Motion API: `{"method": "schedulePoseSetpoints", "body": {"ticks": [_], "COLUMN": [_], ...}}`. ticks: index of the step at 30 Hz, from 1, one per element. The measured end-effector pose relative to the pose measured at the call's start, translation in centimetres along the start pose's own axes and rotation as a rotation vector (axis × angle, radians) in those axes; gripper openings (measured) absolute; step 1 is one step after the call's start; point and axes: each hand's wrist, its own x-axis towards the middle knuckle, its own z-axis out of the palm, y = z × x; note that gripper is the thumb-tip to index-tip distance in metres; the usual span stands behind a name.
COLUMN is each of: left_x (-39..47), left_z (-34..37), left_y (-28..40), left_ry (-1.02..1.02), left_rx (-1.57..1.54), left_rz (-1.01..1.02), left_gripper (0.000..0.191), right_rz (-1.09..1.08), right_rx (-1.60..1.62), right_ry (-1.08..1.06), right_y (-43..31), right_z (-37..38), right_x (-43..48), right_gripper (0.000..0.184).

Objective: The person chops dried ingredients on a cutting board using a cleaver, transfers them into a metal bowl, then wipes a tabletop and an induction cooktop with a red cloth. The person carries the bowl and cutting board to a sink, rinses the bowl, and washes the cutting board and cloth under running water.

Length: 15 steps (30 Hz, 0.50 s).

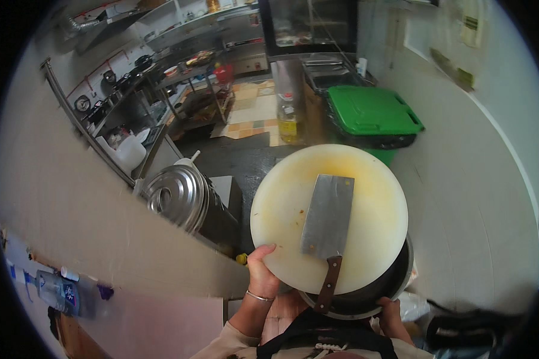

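A round white cutting board (283,215), stained yellow in patches, is held up in front of me. My left hand (263,272) grips its lower left edge, thumb on top. On the board lies a cleaver (329,215) with a wooden handle that reaches past the near edge; a few small crumbs are beside the blade. Partly under the board is a large round metal pan (397,269) with a dark inside. My right hand (388,309) holds the near right rim of this pan. Most of the fingers of both hands are hidden.
A green-lidded bin (373,110) stands ahead on the right, with an oil bottle (287,119) left of it. A lidded steel pot (175,195) is at the left, behind a partition wall (139,242). Metal tables (184,76) stand farther back. The right wall (458,188) is close.
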Motion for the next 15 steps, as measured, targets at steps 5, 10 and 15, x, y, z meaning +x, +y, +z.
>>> {"method": "schedulePoseSetpoints", "body": {"ticks": [5,10,15], "left_x": [7.7,13.1,16.5], "left_z": [6.2,9.9,11.6], "left_y": [4.8,11.0,18.0], "left_ry": [0.048,0.113,0.363], "left_rx": [-0.053,-0.12,-0.097], "left_rz": [0.228,0.395,0.617], "left_gripper": [0.054,0.061,0.052], "right_rz": [-0.013,0.176,0.216], "right_rx": [-0.23,-0.376,-0.304], "right_ry": [-0.197,-0.439,-0.59], "right_y": [-6.0,-16.4,-19.8], "right_z": [6.5,17.9,31.4], "right_x": [11.5,16.3,22.2], "right_gripper": [0.04,0.035,0.023]}}
